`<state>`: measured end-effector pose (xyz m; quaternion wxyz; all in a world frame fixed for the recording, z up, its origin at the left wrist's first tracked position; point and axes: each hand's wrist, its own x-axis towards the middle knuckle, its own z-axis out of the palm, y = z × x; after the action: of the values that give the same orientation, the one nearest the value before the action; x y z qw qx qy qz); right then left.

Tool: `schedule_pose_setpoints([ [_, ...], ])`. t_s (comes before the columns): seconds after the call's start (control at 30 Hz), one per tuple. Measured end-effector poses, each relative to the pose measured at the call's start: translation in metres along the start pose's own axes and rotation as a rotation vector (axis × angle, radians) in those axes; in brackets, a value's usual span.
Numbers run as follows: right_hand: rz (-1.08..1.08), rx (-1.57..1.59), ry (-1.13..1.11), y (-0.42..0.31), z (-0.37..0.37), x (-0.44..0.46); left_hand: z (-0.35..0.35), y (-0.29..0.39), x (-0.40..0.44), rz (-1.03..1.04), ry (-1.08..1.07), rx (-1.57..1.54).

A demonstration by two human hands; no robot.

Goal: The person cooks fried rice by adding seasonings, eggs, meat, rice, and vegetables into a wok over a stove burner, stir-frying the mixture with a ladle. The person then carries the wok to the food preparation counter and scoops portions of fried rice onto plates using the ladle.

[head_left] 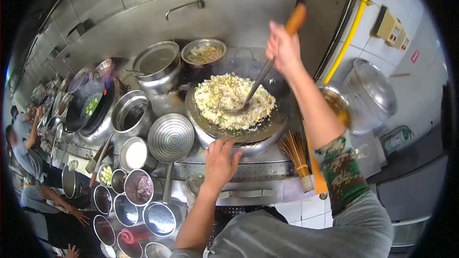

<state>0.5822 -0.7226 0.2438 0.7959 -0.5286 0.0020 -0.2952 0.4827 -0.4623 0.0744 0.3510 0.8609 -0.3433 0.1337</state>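
My right hand [283, 50] is closed around the long handle of a wok ladle [263, 74] with a wooden end. The ladle's bowl is partly sunk in fried rice [215, 96], which has yellow egg-like bits and green flecks. The rice fills much of a dark wok [275, 122] on the burner. At the wok's near rim is my left hand [221, 163], fingers extended and thumb apart, with no tool in it. Whether its fingertips touch the rim, I cannot tell. Left of it, a perforated strainer ladle [171, 137] lies with its handle toward me.
A bamboo brush [297, 157] lies right of the wok. Behind stand a lidded pot [157, 62] and a bowl of chopped food [204, 52]. Ingredient containers [138, 187] crowd the lower left. Another wok [88, 107] holds green pieces; co-workers [31, 148] stand at far left.
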Motion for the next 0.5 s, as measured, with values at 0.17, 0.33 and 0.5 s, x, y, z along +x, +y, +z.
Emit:
schedule_pose_setpoints([
  [0.17,-0.068,0.126,0.026,0.024,-0.001,0.009,-0.016,0.014,0.017,0.027,-0.072,0.065],
  [0.33,0.137,0.007,0.006,-0.021,0.018,0.034,0.002,0.004,-0.004,0.099,-0.068,0.033],
  [0.5,0.064,-0.255,0.072,-0.045,0.038,-0.009,0.001,0.036,-0.008,0.027,0.031,-0.083],
])
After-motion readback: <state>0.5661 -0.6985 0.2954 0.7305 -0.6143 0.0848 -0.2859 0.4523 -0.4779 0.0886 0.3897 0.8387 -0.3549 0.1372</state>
